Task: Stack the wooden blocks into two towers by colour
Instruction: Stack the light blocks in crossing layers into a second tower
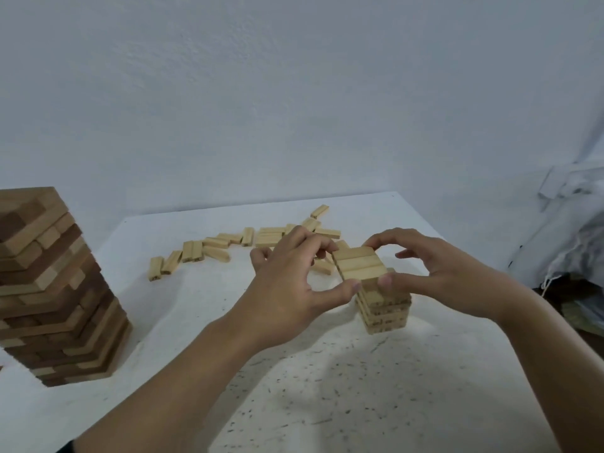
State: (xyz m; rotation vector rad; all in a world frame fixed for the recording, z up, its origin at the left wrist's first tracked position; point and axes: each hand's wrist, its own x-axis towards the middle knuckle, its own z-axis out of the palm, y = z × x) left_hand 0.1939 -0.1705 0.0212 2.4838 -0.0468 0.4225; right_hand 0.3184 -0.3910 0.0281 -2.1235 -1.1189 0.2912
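1. The white table (327, 403) carries a tall brown-and-pale tower (55, 289), upright at 9 o'clock.
2. The left hand (287, 282) and right hand (447, 279), fingers curled, pinch the top layer's opposite ends.
3. The short pale tower (385, 312) stands at 3 o'clock.
4. Its top layer of three blocks (359, 263) lies with long axes running 9-to-3.
5. Loose pale blocks (228, 243) lie flat towards 12 o'clock.

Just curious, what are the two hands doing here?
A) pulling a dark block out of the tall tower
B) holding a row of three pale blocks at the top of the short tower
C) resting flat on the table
B: the left hand and the right hand both pinch the row of three pale blocks by its edges, at the top of the short pale tower.
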